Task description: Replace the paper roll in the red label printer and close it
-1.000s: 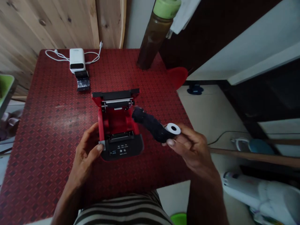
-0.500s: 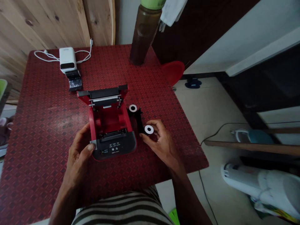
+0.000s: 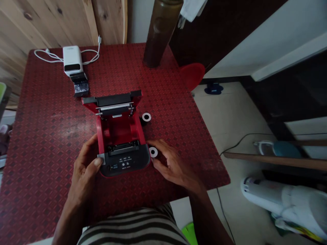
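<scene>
An open red-and-black thermal printer (image 3: 120, 136) stands in the middle of a red patterned table (image 3: 48, 143), its lid folded back and its red bay showing nothing inside. My left hand (image 3: 85, 163) grips the printer's front left corner, thumb on a grey tab. My right hand (image 3: 171, 165) sits beside the front right corner, fingers around a white-cored spool (image 3: 153, 152). A second white-cored spool (image 3: 146, 117) lies by the printer's right wall. The black ribbon between the spools is mostly hidden behind that wall.
A white power bank (image 3: 73, 61) with a white cable and a small black packet (image 3: 81, 85) lie at the far left. A tall brown bottle (image 3: 160, 37) stands at the far edge. A red plastic object (image 3: 192, 76) sits past the right corner, above a tiled floor.
My right hand has moved left, closer to the printer, carrying the lower spool with it. The black ribbon now shows far less beside the printer. The left hand stays on the printer.
</scene>
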### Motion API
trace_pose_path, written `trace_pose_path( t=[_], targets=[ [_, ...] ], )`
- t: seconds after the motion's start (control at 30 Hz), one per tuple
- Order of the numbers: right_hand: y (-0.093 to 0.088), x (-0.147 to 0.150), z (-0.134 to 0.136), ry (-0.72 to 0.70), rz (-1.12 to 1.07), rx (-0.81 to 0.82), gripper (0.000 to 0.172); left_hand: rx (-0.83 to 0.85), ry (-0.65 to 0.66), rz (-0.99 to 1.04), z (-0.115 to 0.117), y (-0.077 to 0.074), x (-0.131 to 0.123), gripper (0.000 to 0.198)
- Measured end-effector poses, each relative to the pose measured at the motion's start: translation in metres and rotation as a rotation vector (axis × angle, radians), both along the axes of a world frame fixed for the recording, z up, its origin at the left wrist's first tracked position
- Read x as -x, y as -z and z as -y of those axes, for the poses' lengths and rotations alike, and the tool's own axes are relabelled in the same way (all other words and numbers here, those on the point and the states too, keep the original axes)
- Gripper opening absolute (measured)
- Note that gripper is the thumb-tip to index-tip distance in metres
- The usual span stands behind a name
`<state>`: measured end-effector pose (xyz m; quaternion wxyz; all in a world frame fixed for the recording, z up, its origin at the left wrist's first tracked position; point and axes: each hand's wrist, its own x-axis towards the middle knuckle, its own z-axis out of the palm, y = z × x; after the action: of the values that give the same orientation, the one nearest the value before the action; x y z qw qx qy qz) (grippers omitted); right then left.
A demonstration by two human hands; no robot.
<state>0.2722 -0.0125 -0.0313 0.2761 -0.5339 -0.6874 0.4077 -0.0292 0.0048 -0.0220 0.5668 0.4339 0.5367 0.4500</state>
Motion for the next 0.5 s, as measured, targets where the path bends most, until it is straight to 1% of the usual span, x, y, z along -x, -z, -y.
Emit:
trace_pose_path(
  t=[0.13, 0.2, 0.27, 0.3, 0.37, 0.4, 0.43, 0.47, 0.5],
  targets=[
    [-0.009, -0.009, 0.007, -0.023, 0.027, 0.028, 0.071, 0.014, -0.001, -0.013, 0.000, -0.003, -0.001, 0.065],
    [-0.019, -0.019, 0.009, -0.006, 0.007, 0.065, 0.073, 0.026, 0.000, -0.009, 0.001, -0.004, -0.001, 0.064],
    [-0.029, -0.031, 0.003, 0.039, -0.057, 0.114, 0.071, 0.028, -0.003, -0.012, 0.001, -0.004, 0.000, 0.064],
    [-0.033, -0.036, -0.003, 0.081, -0.100, 0.128, 0.066, 0.027, -0.005, -0.013, 0.001, -0.003, 0.000, 0.064],
    [-0.035, -0.041, -0.022, 0.197, -0.150, 0.104, 0.047, 0.029, -0.005, -0.010, 0.001, -0.002, 0.002, 0.064],
    [-0.032, -0.040, -0.035, 0.271, -0.141, 0.062, 0.037, 0.031, -0.004, -0.006, 0.001, -0.002, 0.002, 0.065],
    [-0.027, -0.037, -0.049, 0.313, -0.082, -0.007, 0.030, 0.031, -0.001, -0.003, 0.001, -0.002, 0.001, 0.065],
    [-0.020, -0.032, -0.063, 0.318, -0.025, -0.076, 0.028, 0.031, 0.000, -0.001, 0.001, -0.003, 0.001, 0.067],
    [-0.011, -0.026, -0.076, 0.288, 0.006, -0.107, 0.033, 0.034, 0.000, 0.002, 0.000, -0.005, 0.000, 0.068]
  ],
)
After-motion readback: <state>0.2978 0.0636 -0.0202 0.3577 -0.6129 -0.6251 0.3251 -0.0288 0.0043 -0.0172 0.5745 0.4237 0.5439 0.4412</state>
